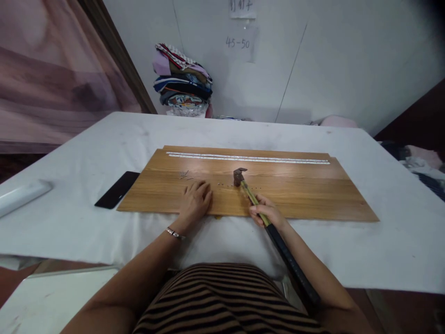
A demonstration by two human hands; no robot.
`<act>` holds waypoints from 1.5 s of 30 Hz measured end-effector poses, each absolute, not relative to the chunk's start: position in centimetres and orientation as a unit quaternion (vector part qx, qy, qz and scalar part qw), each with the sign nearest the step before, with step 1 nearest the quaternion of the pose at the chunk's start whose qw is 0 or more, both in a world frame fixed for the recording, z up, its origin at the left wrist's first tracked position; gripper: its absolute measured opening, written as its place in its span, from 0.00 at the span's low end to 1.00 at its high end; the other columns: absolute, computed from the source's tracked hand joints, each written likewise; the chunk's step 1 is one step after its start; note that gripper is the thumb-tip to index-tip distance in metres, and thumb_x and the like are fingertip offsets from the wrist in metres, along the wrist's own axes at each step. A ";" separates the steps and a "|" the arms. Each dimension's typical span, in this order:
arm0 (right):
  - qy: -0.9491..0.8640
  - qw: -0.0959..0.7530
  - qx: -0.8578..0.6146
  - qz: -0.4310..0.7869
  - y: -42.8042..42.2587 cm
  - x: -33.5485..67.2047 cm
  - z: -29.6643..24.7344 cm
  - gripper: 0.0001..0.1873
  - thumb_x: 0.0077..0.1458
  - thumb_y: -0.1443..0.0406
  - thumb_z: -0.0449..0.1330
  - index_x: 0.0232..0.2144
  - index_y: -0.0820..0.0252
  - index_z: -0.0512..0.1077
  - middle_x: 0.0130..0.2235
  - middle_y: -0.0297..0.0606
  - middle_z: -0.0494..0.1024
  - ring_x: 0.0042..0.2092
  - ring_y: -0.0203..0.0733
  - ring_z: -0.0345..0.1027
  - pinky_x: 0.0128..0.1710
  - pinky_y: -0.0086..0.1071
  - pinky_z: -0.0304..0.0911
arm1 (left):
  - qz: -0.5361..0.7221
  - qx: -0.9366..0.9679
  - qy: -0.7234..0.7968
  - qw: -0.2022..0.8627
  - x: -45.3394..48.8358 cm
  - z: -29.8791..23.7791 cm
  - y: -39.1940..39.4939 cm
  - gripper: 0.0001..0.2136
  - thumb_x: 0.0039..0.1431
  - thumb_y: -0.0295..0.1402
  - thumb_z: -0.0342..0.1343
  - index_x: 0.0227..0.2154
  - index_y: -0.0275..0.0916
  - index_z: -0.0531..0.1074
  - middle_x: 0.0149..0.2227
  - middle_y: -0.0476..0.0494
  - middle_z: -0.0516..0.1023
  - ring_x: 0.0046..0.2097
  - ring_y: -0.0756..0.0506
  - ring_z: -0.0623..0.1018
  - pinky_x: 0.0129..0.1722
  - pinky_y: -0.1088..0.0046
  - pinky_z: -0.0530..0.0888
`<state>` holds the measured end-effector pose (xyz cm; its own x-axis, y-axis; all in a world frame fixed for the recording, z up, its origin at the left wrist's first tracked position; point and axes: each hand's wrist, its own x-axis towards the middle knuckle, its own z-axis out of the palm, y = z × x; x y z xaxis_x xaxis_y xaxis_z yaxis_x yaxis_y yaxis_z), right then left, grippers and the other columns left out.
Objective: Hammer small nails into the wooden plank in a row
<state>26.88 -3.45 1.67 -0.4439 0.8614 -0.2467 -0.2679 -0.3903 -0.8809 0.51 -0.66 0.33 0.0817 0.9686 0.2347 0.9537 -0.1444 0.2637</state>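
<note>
A long wooden board [299, 195] lies on the white-covered table [86, 153]. My right hand [267, 213] is closed round the yellow-and-black handle of a hammer [239, 176], whose dark head rests on the board beside a row of small nails [222, 185] driven into it. My left hand [195, 199] lies on the board with its fingers curled, just left of that row; whether it holds anything is hidden. A few loose nails [186, 176] lie just beyond my left hand. A shiny strip [248, 158] runs along the board's far edge.
A black phone [117, 189] lies left of the board. A white roll [21, 195] sits at the table's left edge. Folded fabrics [182, 81] are stacked against the white wall. Pink and other cloths [417, 157] lie at the right.
</note>
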 end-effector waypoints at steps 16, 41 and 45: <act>-0.410 0.371 -0.364 0.749 -3.4 27.1 2.0 0.24 0.42 0.61 0.64 0.43 0.59 0.63 0.16 0.18 0.65 0.11 0.28 0.51 0.09 0.24 0.45 | 0.180 0.735 0.653 0.032 0.6 0.5 -0.7 0.17 0.64 0.39 0.47 0.51 0.42 0.74 0.56 0.39 0.74 0.58 0.38 0.71 0.57 0.55 0.64; -0.413 0.376 -0.365 0.745 -3.5 27.1 2.0 0.24 0.42 0.61 0.64 0.43 0.59 0.63 0.18 0.20 0.67 0.12 0.27 0.51 0.09 0.23 0.46 | 0.185 0.730 0.657 0.041 0.8 0.7 -0.7 0.17 0.64 0.39 0.47 0.51 0.44 0.74 0.57 0.40 0.74 0.58 0.39 0.70 0.58 0.56 0.63; -0.416 0.373 -0.370 0.742 -3.4 27.0 1.9 0.23 0.42 0.60 0.64 0.41 0.58 0.64 0.17 0.20 0.66 0.11 0.27 0.51 0.10 0.23 0.46 | 0.186 0.732 0.654 0.038 0.7 0.6 -0.7 0.17 0.64 0.39 0.47 0.51 0.43 0.74 0.56 0.40 0.74 0.58 0.38 0.70 0.58 0.55 0.63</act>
